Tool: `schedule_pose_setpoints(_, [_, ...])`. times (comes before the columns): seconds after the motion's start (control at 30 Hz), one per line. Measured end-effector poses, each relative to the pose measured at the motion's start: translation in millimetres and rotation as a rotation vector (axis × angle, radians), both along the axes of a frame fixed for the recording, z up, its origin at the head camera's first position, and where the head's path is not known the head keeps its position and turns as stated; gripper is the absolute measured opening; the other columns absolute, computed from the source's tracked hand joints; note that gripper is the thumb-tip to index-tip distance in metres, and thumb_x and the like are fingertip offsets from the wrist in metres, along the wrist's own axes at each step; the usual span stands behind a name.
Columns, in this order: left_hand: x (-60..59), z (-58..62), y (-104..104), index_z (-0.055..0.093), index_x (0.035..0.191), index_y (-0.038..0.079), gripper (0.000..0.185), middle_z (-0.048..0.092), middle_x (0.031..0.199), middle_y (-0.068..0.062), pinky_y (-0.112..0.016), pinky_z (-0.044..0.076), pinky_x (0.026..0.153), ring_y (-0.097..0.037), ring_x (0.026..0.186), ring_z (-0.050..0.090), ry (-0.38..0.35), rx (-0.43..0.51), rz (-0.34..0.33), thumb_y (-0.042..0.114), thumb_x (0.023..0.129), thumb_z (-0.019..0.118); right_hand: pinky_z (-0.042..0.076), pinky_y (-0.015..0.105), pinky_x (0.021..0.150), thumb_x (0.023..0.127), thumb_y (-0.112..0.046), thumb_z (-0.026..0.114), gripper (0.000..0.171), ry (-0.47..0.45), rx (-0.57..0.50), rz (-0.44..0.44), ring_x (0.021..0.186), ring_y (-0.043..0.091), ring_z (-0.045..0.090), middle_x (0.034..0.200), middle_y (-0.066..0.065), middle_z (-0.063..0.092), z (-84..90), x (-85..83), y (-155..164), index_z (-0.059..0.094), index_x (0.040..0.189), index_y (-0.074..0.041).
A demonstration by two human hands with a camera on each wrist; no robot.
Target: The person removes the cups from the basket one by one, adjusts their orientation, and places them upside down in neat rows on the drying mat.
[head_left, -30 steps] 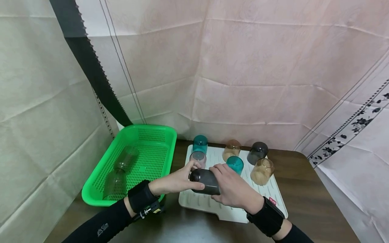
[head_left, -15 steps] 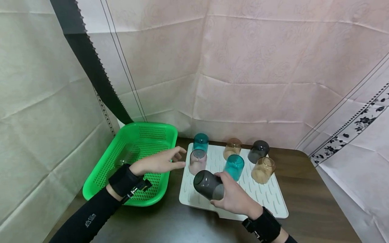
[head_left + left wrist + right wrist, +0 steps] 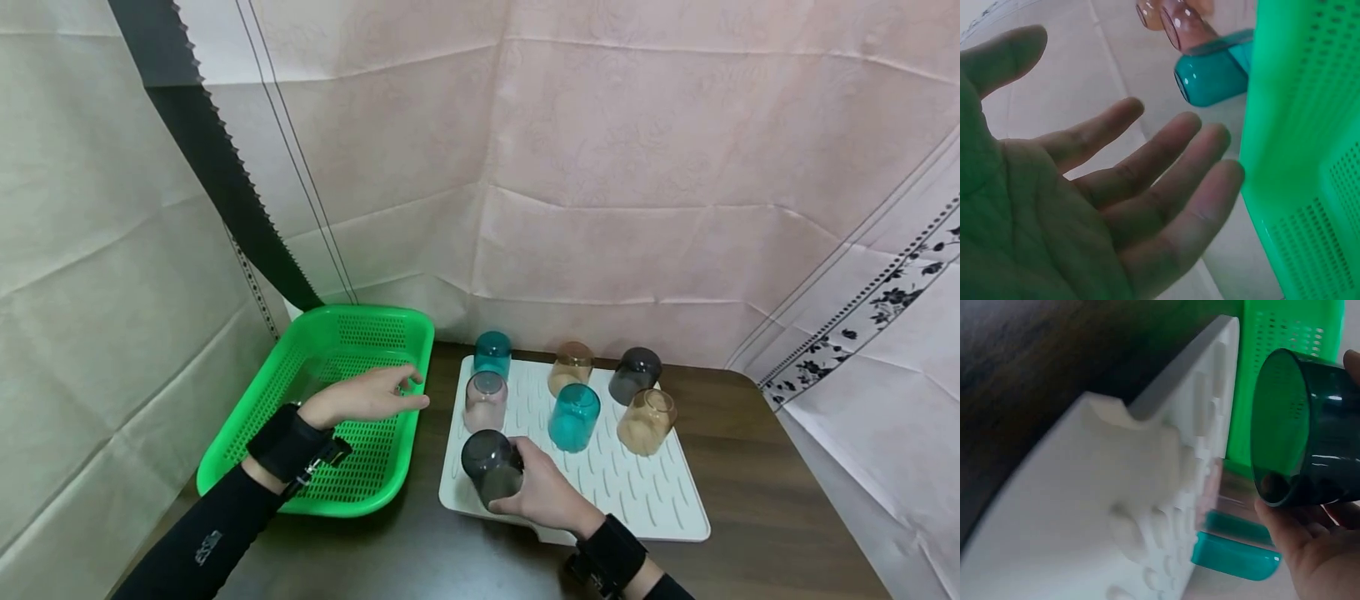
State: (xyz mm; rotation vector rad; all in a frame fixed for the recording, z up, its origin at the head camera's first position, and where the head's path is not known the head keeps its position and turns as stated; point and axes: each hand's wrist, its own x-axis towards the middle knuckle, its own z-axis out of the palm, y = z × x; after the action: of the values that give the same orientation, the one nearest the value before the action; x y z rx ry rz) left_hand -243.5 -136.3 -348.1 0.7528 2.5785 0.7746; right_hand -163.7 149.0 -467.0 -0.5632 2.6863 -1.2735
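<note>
The smoky-grey glass tumbler (image 3: 489,468) is hanging bottom-up over the near left corner of the white ridged drying mat (image 3: 630,496), and I am keeping the right hand (image 3: 547,493) clamped on it, fingers and thumb curled round its side. Through the right wrist camera I am looking at its mouth, which is facing the mat with the rim apart from the surface; green is showing through the dark glass.

The left hand (image 3: 367,393) is hovering over the right side of the green perforated basket (image 3: 356,507), well apart from the right one, its fingers loosely extended and spaced. Inside the basket I am making out a clear glass (image 3: 306,379), faint and partly hidden by the left arm; what is lying behind that arm I cannot tell.

Six more glasses are standing bottom-up on the mat: a teal glass (image 3: 492,354) at the far left, a pinkish glass (image 3: 485,402) just in front of it, an amber glass (image 3: 571,368) at the back, a brighter teal glass (image 3: 575,418) near the middle, a dark grey glass (image 3: 635,375) and a second amber glass (image 3: 647,422) along the right. Basket and mat are sitting side by side on a brown wooden table (image 3: 772,508).
</note>
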Motion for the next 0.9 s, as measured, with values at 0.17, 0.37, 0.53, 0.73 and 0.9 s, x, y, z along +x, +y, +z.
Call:
schedule_pose_setpoints(0.17, [-0.2, -1.3, -5, 0.056, 0.116, 0.005, 0.040, 0.058, 0.113, -0.011, -0.042, 0.045, 0.080, -0.024, 0.097, 0.054, 0.044, -0.047, 0.004, 0.039, 0.095, 0.056, 0.043, 0.042, 0.085, 0.068, -0.034, 0.085, 0.078, -0.015, -0.033, -0.010, 0.103, 0.020, 0.052, 0.116, 0.003, 0.055, -9.6, -9.5, -7, 0.045, 0.129, -0.007])
schedule_pose_setpoints(0.37, [-0.7, -3.1, -8, 0.057, 0.117, 0.004, 0.042, 0.058, 0.109, -0.010, -0.038, 0.045, 0.074, -0.019, 0.087, 0.053, 0.054, -0.057, -0.004, 0.039, 0.093, 0.058, 0.043, 0.045, 0.086, 0.066, -0.031, 0.087, 0.078, -0.047, -0.066, -0.017, 0.104, 0.021, 0.052, 0.117, 0.002, 0.055, -20.0, -17.1, -14, 0.046, 0.129, -0.010])
schedule_pose_setpoints(0.53, [0.5, -3.2, -9, 0.058, 0.116, 0.004, 0.041, 0.059, 0.109, -0.010, -0.039, 0.046, 0.076, -0.020, 0.090, 0.055, 0.044, -0.048, -0.009, 0.038, 0.093, 0.059, 0.041, 0.049, 0.091, 0.065, -0.032, 0.088, 0.080, -0.107, -0.079, -0.038, 0.108, 0.022, 0.052, 0.120, 0.002, 0.055, -26.3, -22.7, -20, 0.045, 0.129, -0.011])
schedule_pose_setpoints(0.73, [0.0, -4.0, -13, 0.058, 0.116, 0.005, 0.042, 0.059, 0.113, -0.011, -0.043, 0.046, 0.081, -0.027, 0.103, 0.055, 0.043, -0.066, -0.002, 0.039, 0.092, 0.061, 0.041, 0.050, 0.093, 0.065, -0.032, 0.088, 0.085, -0.131, -0.082, -0.042, 0.112, 0.023, 0.051, 0.125, 0.004, 0.054, -31.6, -28.1, -24, 0.042, 0.133, -0.011])
schedule_pose_setpoints(0.9, [-0.4, -2.6, -15, 0.059, 0.115, 0.007, 0.042, 0.059, 0.113, -0.010, -0.042, 0.046, 0.081, -0.026, 0.103, 0.055, 0.031, -0.075, 0.006, 0.040, 0.090, 0.063, 0.039, 0.051, 0.094, 0.063, -0.027, 0.089, 0.085, -0.102, -0.076, -0.036, 0.114, 0.025, 0.051, 0.125, 0.007, 0.054, -33.2, -29.7, -23, 0.043, 0.131, -0.009])
